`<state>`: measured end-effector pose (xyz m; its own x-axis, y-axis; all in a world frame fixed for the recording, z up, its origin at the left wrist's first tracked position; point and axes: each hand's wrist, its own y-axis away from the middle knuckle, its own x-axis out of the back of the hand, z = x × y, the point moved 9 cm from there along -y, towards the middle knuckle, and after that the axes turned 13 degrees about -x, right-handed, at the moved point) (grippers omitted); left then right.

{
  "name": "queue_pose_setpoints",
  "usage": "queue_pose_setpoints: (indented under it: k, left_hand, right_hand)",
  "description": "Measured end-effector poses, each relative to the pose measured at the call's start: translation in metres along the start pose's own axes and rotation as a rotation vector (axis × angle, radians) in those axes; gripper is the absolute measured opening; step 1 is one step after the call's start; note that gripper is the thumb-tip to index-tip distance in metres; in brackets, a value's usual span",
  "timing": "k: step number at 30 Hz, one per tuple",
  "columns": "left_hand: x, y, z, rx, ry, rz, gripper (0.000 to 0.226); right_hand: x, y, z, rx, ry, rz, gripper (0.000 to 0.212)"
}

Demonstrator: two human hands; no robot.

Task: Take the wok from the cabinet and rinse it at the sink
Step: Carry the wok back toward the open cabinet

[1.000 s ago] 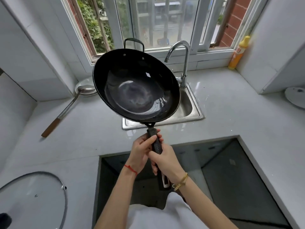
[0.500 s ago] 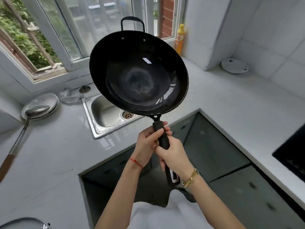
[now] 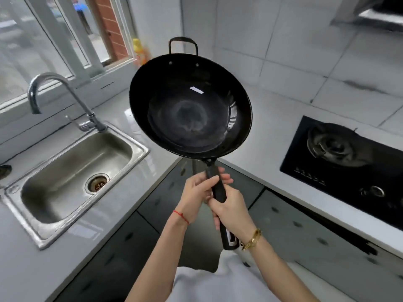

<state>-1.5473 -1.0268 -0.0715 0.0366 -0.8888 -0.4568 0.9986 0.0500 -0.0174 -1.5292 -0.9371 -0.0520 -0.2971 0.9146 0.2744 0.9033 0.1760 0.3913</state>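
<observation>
A black wok [image 3: 190, 105] with a long black handle and a small loop handle at its far rim hangs in the air, tilted with its inside facing me. My left hand [image 3: 197, 192] grips the upper part of the long handle. Lower on the same handle, my right hand [image 3: 232, 211] holds it too. The wok is to the right of the steel sink [image 3: 26, 216], over the counter corner. The curved tap [image 3: 65, 92] stands behind the sink, with no water running. The sink basin is empty, with its drain [image 3: 97, 183] showing.
A black gas hob [image 3: 340, 171] lies in the counter at right. A yellow bottle [image 3: 140, 52] stands on the window sill behind the wok. Dark cabinet fronts [image 3: 305, 240] run below the grey counter [image 3: 91, 238]. A range hood [image 3: 370, 14] hangs at top right.
My view has swung to the right: the sink has slid to the left of the frame and the hob has come into sight. Both hands keep the wok up, now right of the sink.
</observation>
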Motion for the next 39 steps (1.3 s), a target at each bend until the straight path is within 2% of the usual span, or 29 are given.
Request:
queue_pose_setpoints:
  k: [9,17,26,31,35,39]
  left_hand:
    - [-0.101,-0.051,-0.076,0.160,0.025,-0.188,0.035]
    - [-0.164,-0.063,-0.118,0.279,0.006,-0.360,0.030]
    - [-0.199,-0.063,-0.141,0.403,-0.019,-0.540,0.030]
    - [-0.206,-0.065,-0.144,0.426,-0.070,-0.674,0.038]
    - [-0.215,-0.061,-0.149,0.464,-0.073,-0.755,0.030]
    - [-0.230,-0.050,-0.159,0.515,-0.076,-0.863,0.034]
  right_hand:
    - [0.111,-0.019,0.042,-0.090,-0.066,0.226,0.017]
    - [0.168,-0.013,0.076,-0.175,-0.150,0.396,0.019]
    - [0.187,-0.002,0.096,-0.252,-0.254,0.559,0.016]
    - [0.184,0.005,0.096,-0.288,-0.320,0.649,0.016]
    - [0.184,0.015,0.099,-0.329,-0.380,0.717,0.014]
    - [0.190,0.029,0.105,-0.359,-0.416,0.818,0.013]
